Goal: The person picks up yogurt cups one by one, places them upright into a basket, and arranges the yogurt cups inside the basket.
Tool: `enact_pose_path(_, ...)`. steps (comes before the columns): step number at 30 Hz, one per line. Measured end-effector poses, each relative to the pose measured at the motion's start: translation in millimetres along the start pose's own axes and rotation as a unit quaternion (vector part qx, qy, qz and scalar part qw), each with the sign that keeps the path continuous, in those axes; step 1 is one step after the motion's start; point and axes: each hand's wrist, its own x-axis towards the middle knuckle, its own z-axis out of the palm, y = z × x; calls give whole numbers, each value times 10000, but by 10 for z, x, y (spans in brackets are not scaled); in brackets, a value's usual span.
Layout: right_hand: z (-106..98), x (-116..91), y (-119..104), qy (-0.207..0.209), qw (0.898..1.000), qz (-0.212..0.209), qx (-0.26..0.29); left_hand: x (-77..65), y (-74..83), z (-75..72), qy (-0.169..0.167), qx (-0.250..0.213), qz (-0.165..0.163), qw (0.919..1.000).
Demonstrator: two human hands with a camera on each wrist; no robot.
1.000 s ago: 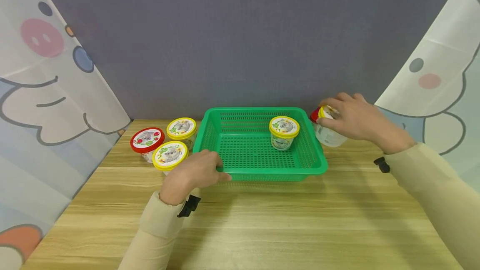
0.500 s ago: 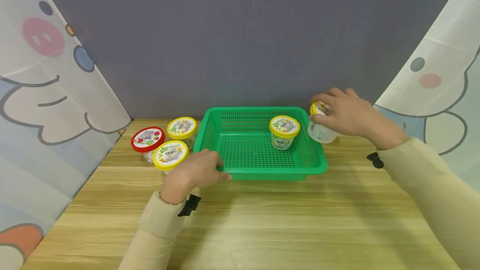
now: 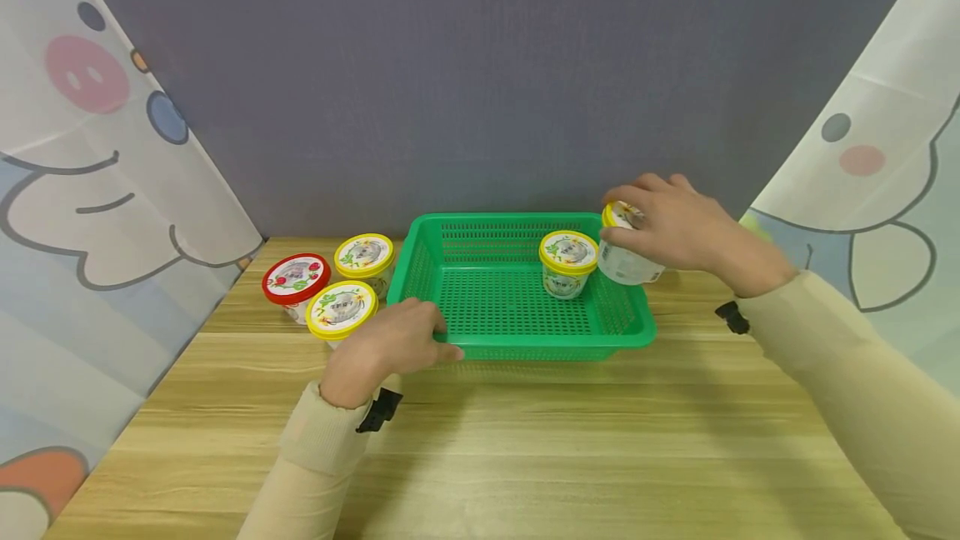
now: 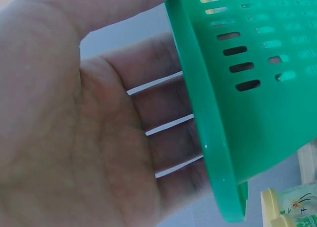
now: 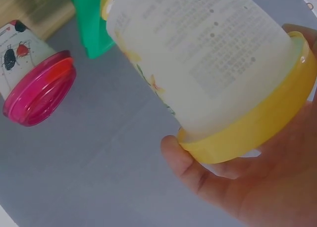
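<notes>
My right hand grips a cup with a yellow lid by its lid and holds it upright over the right edge of the green basket. In the right wrist view, the thumb and fingers hold the yellow lid by its edge, and printed text shows on the cup's side. My left hand holds the basket's front left corner; its fingers pass behind the green rim in the left wrist view. Inside the basket, towards the right, stands another yellow-lidded cup.
Left of the basket stand a red-lidded cup and two yellow-lidded cups, one at the back and one nearer. Another cup with a red lid shows in the right wrist view. A grey panel rises behind.
My right hand has lifted the yellow-lidded cup from beside the basket and carried it left to the basket's right edge. My left hand has stayed in place.
</notes>
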Motion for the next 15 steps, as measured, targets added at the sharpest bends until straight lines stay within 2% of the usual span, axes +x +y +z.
enact_pose_path(15, 119, 33, -127, -43, 9998, -163, 129, -17, 10, -12, 32, 16, 7, 10000)
